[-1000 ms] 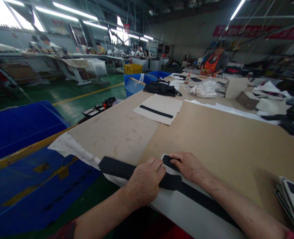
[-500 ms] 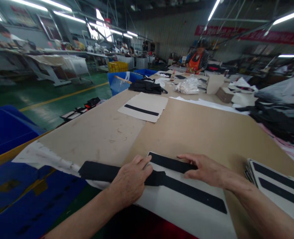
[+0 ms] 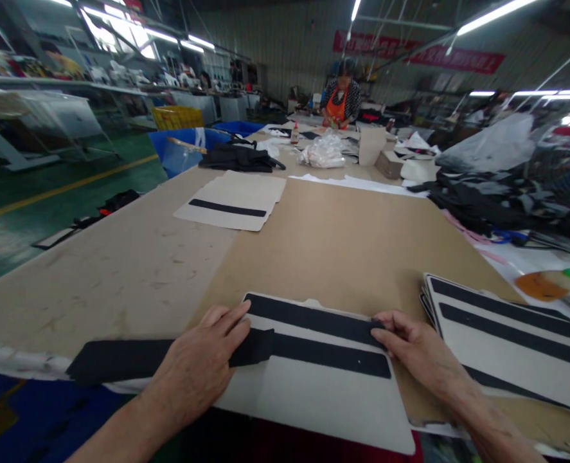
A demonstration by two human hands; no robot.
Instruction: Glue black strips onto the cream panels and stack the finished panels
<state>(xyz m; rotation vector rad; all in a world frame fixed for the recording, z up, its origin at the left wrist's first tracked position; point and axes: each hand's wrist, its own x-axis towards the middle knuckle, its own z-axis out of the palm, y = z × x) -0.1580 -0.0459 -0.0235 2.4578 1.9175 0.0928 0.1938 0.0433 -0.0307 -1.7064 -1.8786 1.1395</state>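
A pale grey panel lies at the table's near edge with two black strips across it. The upper black strip runs along the panel's far edge. My right hand pinches that strip's right end between thumb and fingers. My left hand is curled over a separate dark bundle of strips, its fingertips touching the upper strip's left end. The bundle's right end overlaps the lower black strip. My left palm hides the bundle's middle.
To the right sits a stack of similar striped panels. Farther off lies another pale panel with one strip. Black fabric, a clear plastic bag and a cardboard box are beyond. A person in an orange apron stands at the far end.
My right hand has slid from the middle of the upper strip to its right end and closed on it. My left hand stays at the left end. The view has turned rightward.
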